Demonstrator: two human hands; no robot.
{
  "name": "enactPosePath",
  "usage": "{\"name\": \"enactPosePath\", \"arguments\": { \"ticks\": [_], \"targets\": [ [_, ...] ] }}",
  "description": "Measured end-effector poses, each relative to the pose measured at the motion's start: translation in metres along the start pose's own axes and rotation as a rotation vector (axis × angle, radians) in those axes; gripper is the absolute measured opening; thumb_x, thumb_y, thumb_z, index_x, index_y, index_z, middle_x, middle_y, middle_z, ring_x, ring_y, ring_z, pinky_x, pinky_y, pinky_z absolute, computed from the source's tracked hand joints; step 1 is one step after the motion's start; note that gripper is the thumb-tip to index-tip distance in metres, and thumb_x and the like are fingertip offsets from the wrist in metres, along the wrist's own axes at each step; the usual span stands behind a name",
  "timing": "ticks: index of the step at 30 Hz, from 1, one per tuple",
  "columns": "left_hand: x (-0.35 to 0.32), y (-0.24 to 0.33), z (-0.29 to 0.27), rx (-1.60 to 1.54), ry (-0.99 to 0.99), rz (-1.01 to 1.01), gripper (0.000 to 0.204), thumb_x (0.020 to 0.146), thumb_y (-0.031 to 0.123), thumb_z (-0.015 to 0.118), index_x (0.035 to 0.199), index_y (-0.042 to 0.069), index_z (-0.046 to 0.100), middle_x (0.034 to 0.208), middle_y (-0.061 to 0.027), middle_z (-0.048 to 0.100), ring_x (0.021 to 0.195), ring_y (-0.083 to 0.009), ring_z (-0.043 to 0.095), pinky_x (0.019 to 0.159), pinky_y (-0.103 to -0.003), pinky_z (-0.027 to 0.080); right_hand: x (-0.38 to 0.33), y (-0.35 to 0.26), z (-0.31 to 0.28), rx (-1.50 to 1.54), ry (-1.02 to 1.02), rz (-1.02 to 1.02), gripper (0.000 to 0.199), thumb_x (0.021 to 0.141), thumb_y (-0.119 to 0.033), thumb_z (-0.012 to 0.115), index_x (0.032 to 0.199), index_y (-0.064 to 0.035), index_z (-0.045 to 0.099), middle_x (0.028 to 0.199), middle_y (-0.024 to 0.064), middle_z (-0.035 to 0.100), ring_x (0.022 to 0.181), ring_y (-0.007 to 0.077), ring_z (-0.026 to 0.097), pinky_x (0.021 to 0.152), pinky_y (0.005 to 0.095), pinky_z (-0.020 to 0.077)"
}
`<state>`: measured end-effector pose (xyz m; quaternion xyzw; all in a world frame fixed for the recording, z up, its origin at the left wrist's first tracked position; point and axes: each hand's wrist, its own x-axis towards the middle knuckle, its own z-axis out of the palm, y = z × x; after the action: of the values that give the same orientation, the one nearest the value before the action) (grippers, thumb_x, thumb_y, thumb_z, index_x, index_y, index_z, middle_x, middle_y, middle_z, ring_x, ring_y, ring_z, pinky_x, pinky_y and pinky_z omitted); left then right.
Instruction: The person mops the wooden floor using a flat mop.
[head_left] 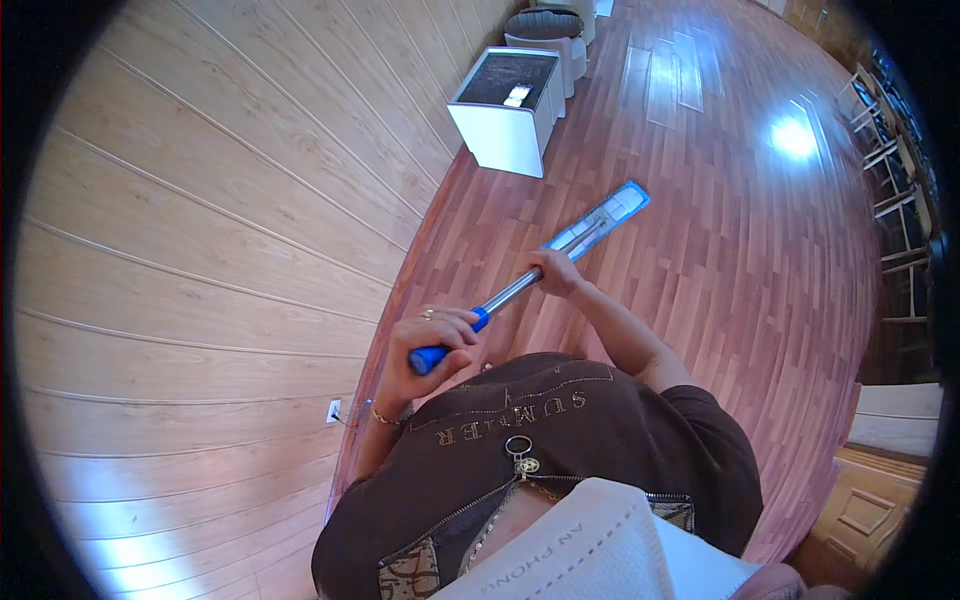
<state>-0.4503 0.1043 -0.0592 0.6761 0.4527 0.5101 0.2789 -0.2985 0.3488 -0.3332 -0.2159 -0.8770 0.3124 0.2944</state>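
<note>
**Flat mop held in both hands over a wooden floor**

Closest to the camera, a white cloth (600,545) and a brown zipped top (580,440) fill the lower edge of the view. Just beyond them, the blue grip end of a mop handle (505,298) is clasped by the left hand (440,340), the fingers wrapped fully around it; a ring and a thin bracelet are worn on that hand and wrist. Further along the silver shaft, the handle is gripped by the right hand (555,272), also closed around it. The shaft is slanted away from the body toward the upper right, and the flat mop head (600,222), pale with blue edging, is laid on the reddish wooden floor (740,230).

Past the mop head, a white box-shaped bin (510,110) with a dark top is set against the pale panelled wall (220,250), and a round grey basket (545,30) is seen behind it. A wall socket (333,410) is fixed low on the wall near the left elbow. Wooden chairs (895,190) are lined along the far right, and a bright glare (793,137) is reflected off the floorboards.
</note>
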Motion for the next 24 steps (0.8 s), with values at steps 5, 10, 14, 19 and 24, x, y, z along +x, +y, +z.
{"name": "enactPosePath", "arguments": {
  "ticks": [5, 10, 14, 19, 24],
  "targets": [
    [-0.010, -0.004, 0.001, -0.138, 0.160, 0.030, 0.019, 0.075, 0.015, 0.073, 0.070, 0.001, 0.062, 0.074, -0.0122, 0.066, 0.083, -0.0301, 0.065, 0.085, -0.042, 0.049, 0.000, -0.037, -0.016, -0.048, -0.126, 0.033, 0.018, 0.070, -0.020, 0.071, 0.067, -0.0077, 0.058, 0.067, 0.0141, 0.060, 0.067, 0.0358, 0.060, 0.058, 0.0420, 0.0457],
    [-0.007, -0.020, 0.002, -0.186, 0.059, 0.036, 0.014, 0.077, 0.012, 0.071, 0.073, 0.001, 0.062, 0.078, -0.0120, 0.066, 0.089, -0.0293, 0.064, 0.086, -0.042, 0.048, -0.016, 0.000, -0.006, 0.007, -0.078, 0.129, 0.009, 0.065, -0.009, 0.065, 0.073, -0.0099, 0.062, 0.074, 0.0134, 0.062, 0.075, 0.0359, 0.061, 0.062, 0.0436, 0.0478],
    [0.001, -0.037, 0.005, -0.203, -0.099, -0.004, 0.012, 0.077, 0.007, 0.072, 0.075, 0.002, 0.061, 0.082, -0.0101, 0.065, 0.097, -0.0287, 0.062, 0.089, -0.041, 0.046, -0.030, -0.020, -0.040, -0.015, 0.005, 0.187, 0.006, 0.066, -0.010, 0.065, 0.071, -0.0106, 0.063, 0.071, 0.0126, 0.062, 0.073, 0.0348, 0.061, 0.061, 0.0431, 0.0481],
    [0.019, -0.054, 0.007, -0.193, -0.313, 0.068, 0.020, 0.076, 0.016, 0.073, 0.071, 0.002, 0.060, 0.079, -0.0114, 0.065, 0.095, -0.0311, 0.061, 0.087, -0.042, 0.045, -0.064, 0.005, -0.042, -0.260, 0.136, 0.192, 0.008, 0.062, -0.010, 0.066, 0.064, -0.0087, 0.059, 0.068, 0.0136, 0.059, 0.071, 0.0333, 0.059, 0.063, 0.0395, 0.0463],
    [0.035, -0.065, -0.015, -0.156, -0.513, 0.227, 0.017, 0.071, 0.017, 0.075, 0.070, 0.007, 0.060, 0.078, -0.0064, 0.066, 0.092, -0.0282, 0.065, 0.085, -0.039, 0.042, -0.090, -0.024, -0.026, -0.212, 0.248, 0.477, 0.022, 0.073, -0.019, 0.067, 0.060, -0.0079, 0.054, 0.060, 0.0142, 0.053, 0.060, 0.0321, 0.056, 0.053, 0.0404, 0.0431]
  ]
}}
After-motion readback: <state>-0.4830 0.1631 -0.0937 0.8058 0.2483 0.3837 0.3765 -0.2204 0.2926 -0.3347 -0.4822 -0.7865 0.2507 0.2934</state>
